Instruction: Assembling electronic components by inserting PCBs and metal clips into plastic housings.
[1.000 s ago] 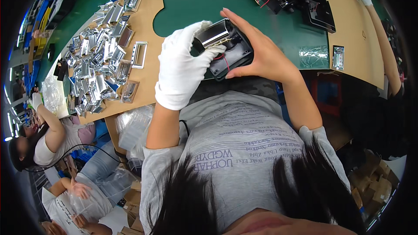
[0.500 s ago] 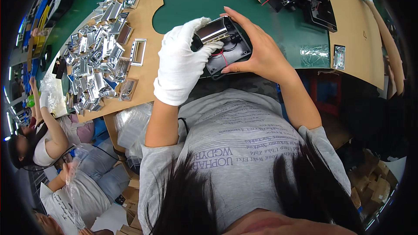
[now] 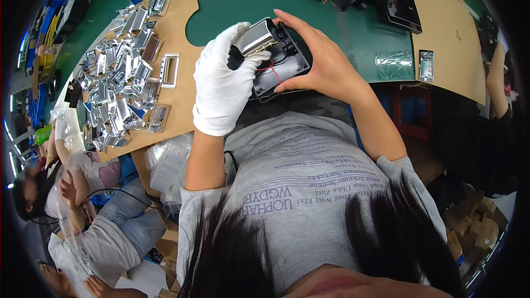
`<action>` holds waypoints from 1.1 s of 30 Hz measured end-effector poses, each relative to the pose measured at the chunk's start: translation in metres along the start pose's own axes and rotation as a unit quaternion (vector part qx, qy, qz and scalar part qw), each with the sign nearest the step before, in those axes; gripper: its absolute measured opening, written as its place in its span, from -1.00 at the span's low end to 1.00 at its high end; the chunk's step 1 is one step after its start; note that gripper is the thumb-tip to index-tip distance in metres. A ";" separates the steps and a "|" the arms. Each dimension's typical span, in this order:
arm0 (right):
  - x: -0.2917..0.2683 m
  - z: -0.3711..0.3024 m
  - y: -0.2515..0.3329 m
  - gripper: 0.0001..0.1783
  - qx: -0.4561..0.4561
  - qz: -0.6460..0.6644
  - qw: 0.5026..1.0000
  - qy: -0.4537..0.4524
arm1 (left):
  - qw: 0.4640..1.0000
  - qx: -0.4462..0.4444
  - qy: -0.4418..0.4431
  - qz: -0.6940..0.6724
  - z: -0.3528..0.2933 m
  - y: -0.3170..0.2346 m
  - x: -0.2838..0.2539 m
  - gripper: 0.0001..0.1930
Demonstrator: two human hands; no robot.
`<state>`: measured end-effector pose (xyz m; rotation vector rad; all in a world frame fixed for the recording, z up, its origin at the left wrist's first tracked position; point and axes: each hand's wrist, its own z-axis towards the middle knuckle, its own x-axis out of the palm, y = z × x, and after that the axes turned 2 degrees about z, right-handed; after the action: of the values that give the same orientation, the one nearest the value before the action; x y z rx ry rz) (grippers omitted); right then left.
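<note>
My left hand (image 3: 221,85), in a white glove, grips a shiny silver reflector (image 3: 257,34) with a narrow strip of parts along its lower edge. The gloved thumb lies along that strip, and the other fingers go behind the reflector, partly hidden. Bare, my right hand (image 3: 326,63) clasps a black plastic housing (image 3: 295,69), fingers over its far edge and thumb on its near rim. Tilted over the housing's left side, the reflector rests partly above its open interior. A red wire (image 3: 275,73) and black wires run inside the housing between the two hands.
A heap of silver reflectors (image 3: 118,72) covers the cardboard at left, beside a silver frame (image 3: 169,70). Black housings (image 3: 402,11) with red wires stand at the far right. One silver piece (image 3: 426,66) lies on the right cardboard. Co-workers (image 3: 105,237) sit at lower left.
Both hands and the housing have shifted slightly left in view. The reflector has tilted and moved a little away from the housing. A co-worker at lower left has moved a clear plastic bag.
</note>
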<state>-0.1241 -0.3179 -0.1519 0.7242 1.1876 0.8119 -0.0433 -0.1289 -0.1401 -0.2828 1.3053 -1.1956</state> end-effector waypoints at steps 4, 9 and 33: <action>0.000 0.000 0.001 0.38 0.006 0.005 1.000 0.002 | 0.998 0.038 0.000 0.045 0.002 -0.002 -0.002 -0.48; 0.000 0.000 -0.001 0.37 0.009 0.004 1.000 -0.001 | 0.967 0.103 0.076 0.220 0.015 -0.021 -0.009 -0.52; 0.002 0.003 -0.003 0.30 -0.024 -0.011 1.000 -0.005 | 0.826 0.153 0.226 0.494 0.034 -0.045 -0.008 -0.61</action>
<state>-0.1207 -0.3173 -0.1546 0.6740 1.1618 0.8156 -0.0359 -0.1572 -0.0911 0.8873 1.3369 -0.5353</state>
